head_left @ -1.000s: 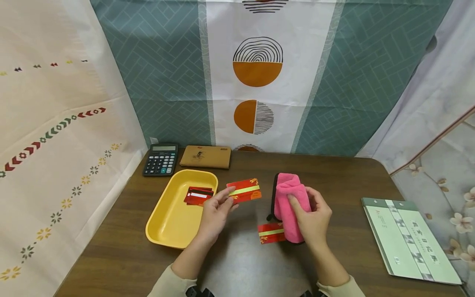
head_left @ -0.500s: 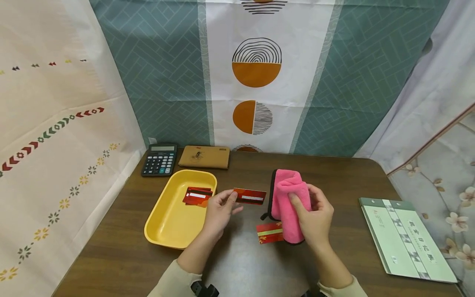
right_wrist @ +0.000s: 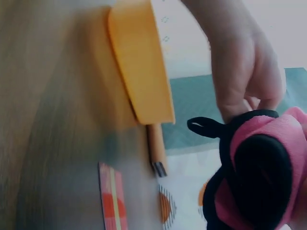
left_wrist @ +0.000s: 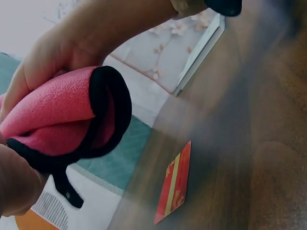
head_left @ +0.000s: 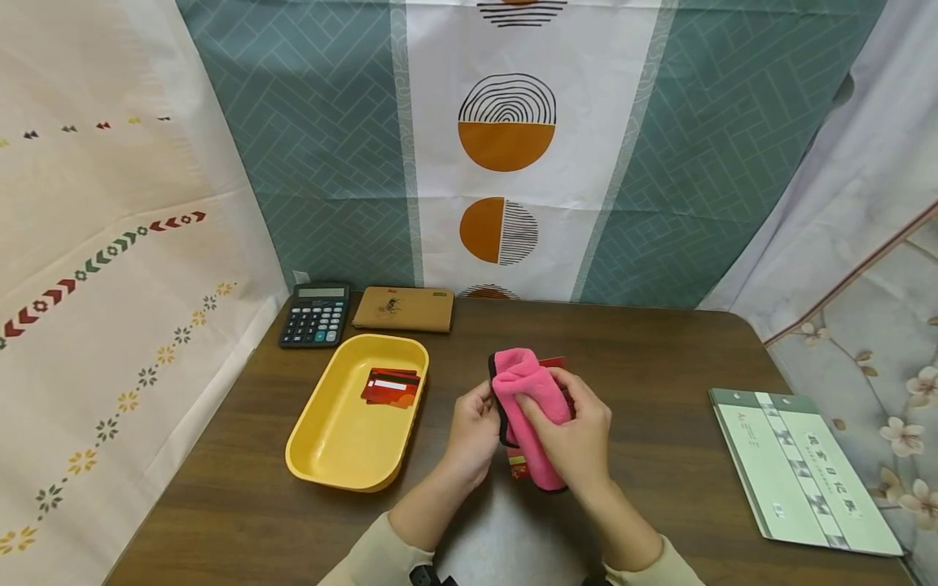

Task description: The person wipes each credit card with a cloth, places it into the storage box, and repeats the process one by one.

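Note:
A folded pink cloth [head_left: 538, 391] with black trim and a hanging loop is held above the table between both hands. My right hand [head_left: 582, 431] grips it from the right, thumb across the front. My left hand [head_left: 472, 431] pinches its black-trimmed left edge; some fingertips are hidden behind the cloth. A red edge of a card [head_left: 553, 361] shows behind the top of the cloth, the rest covered. Below, another red card with a yellow stripe [left_wrist: 173, 184] lies on the table, mostly hidden by the cloth in the head view.
A yellow tray [head_left: 352, 448] with red cards [head_left: 392, 387] in it stands left of the hands. Behind it lie a calculator [head_left: 315, 316] and a tan wallet [head_left: 405, 309]. A pale green account book [head_left: 799, 472] is at the right. Patterned cloth hangs behind the table.
My left hand has turned the red card over, then moved right to the pink cloth. My right hand has brought the cloth left. Red now shows behind the cloth.

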Tool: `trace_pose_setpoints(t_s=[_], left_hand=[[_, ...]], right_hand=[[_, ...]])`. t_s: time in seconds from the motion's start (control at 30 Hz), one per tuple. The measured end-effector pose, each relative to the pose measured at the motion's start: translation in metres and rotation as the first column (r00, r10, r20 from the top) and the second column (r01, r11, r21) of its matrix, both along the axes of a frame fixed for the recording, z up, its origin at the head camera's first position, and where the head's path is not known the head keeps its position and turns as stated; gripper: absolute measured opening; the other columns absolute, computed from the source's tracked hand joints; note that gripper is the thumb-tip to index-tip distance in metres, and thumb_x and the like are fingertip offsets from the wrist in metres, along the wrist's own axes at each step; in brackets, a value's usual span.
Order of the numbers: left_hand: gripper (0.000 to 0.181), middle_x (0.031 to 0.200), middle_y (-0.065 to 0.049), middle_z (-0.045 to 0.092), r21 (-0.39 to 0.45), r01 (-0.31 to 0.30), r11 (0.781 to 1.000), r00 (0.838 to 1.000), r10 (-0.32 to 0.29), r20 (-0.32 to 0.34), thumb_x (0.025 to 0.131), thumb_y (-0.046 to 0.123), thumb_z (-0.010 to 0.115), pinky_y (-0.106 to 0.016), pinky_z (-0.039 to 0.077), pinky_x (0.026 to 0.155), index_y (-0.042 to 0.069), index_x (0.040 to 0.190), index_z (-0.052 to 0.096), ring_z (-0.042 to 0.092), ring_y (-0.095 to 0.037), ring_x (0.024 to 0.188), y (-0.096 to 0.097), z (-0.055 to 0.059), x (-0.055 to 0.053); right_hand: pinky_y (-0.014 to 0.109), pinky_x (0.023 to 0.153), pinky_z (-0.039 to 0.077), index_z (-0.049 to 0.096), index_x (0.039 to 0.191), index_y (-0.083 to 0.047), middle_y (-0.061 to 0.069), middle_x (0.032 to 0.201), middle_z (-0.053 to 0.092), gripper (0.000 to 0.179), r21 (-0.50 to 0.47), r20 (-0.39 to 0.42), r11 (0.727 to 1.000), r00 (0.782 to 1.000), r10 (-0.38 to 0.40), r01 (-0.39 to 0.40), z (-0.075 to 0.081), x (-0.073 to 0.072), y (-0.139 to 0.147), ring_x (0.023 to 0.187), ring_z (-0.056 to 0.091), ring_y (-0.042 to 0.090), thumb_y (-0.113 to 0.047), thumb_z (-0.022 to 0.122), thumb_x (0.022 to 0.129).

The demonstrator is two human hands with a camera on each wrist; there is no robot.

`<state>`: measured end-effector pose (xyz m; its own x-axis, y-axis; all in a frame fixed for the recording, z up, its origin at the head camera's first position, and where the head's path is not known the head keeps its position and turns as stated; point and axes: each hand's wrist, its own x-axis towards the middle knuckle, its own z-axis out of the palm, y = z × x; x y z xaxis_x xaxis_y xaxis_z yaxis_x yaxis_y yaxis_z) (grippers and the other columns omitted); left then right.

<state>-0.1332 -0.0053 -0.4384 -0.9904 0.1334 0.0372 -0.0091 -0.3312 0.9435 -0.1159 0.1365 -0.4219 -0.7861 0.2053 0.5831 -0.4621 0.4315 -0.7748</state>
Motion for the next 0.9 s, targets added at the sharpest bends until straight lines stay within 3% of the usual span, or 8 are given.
trace_pose_setpoints(t_s=[0.1, 0.2, 0.43, 0.57, 0.7, 0.77, 0.9], left_hand=[[0.036, 0.125, -0.024, 0.065, -0.002, 0.006, 1.0, 1.0, -0.006, 0.011, 0.103, -0.007, 0.042, -0.028, 0.057, 0.091, -0.011, 0.136, 0.055, 0.064, -0.017, 0.109, 0.0, -0.001, 0.001], [0.034, 0.122, -0.025, 0.066, 0.007, 0.004, 1.0, 0.999, -0.004, 0.033, 0.104, -0.007, 0.044, -0.028, 0.059, 0.087, -0.014, 0.135, 0.053, 0.067, -0.017, 0.101, -0.003, -0.001, 0.001], [0.034, 0.126, -0.033, 0.06, 0.043, -0.003, 0.999, 1.0, 0.003, 0.017, 0.104, -0.007, 0.046, -0.048, 0.055, 0.092, -0.017, 0.136, 0.049, 0.069, -0.04, 0.103, -0.016, 0.003, -0.003], [0.036, 0.128, -0.033, 0.06, 0.035, -0.041, 0.999, 0.999, 0.041, 0.006, 0.103, -0.006, 0.047, -0.049, 0.054, 0.092, -0.017, 0.138, 0.048, 0.069, -0.038, 0.105, -0.021, 0.002, -0.007], [0.037, 0.13, -0.032, 0.06, 0.044, -0.076, 0.996, 0.997, 0.075, 0.02, 0.104, -0.005, 0.047, -0.049, 0.054, 0.094, -0.015, 0.14, 0.048, 0.069, -0.034, 0.107, -0.022, -0.001, -0.01], [0.037, 0.129, -0.031, 0.061, 0.046, -0.076, 0.996, 0.997, 0.074, 0.033, 0.104, -0.004, 0.047, -0.047, 0.054, 0.094, -0.014, 0.14, 0.048, 0.069, -0.034, 0.106, -0.019, -0.002, -0.011], [0.037, 0.125, -0.027, 0.065, 0.024, -0.042, 0.999, 0.998, 0.041, 0.039, 0.104, -0.002, 0.047, -0.035, 0.058, 0.091, -0.012, 0.14, 0.05, 0.07, -0.021, 0.101, -0.012, -0.003, -0.01]], right_hand=[[0.02, 0.058, 0.051, 0.075, 0.109, -0.008, 0.003, 0.093, 0.073, 0.044, 0.114, -0.118, 0.987, 0.988, -0.098, 0.111, -0.003, -0.003, 0.001, 0.071, 0.062, 0.015, -0.016, 0.094, 0.07], [0.017, 0.059, 0.05, 0.076, 0.108, -0.005, 0.006, 0.092, 0.074, 0.043, 0.105, -0.155, 0.98, 0.976, -0.153, 0.17, -0.005, -0.006, 0.008, 0.07, 0.063, 0.018, -0.013, 0.094, 0.07], [0.011, 0.061, 0.049, 0.074, 0.116, -0.005, 0.009, 0.092, 0.074, 0.041, 0.0, 0.029, 0.969, 0.968, -0.248, 0.248, -0.009, -0.016, 0.037, 0.071, 0.06, 0.01, -0.016, 0.088, 0.079], [0.011, 0.062, 0.05, 0.072, 0.119, -0.005, 0.01, 0.092, 0.073, 0.041, -0.043, 0.083, 0.962, 0.961, -0.265, 0.269, -0.007, -0.018, 0.047, 0.071, 0.059, 0.005, -0.016, 0.086, 0.082], [0.011, 0.063, 0.051, 0.072, 0.119, -0.003, 0.013, 0.093, 0.072, 0.041, -0.095, 0.052, 0.97, 0.974, -0.222, 0.226, -0.002, -0.014, 0.041, 0.072, 0.06, 0.003, -0.007, 0.085, 0.081], [0.011, 0.063, 0.052, 0.072, 0.118, -0.003, 0.013, 0.094, 0.073, 0.042, -0.113, 0.032, 0.98, 0.987, -0.16, 0.163, 0.001, -0.011, 0.033, 0.072, 0.06, 0.004, -0.002, 0.086, 0.078], [0.015, 0.061, 0.053, 0.073, 0.114, -0.004, 0.01, 0.094, 0.074, 0.044, -0.081, -0.004, 0.996, 1.0, -0.025, 0.024, 0.002, -0.005, 0.012, 0.072, 0.062, 0.008, 0.001, 0.089, 0.073]])
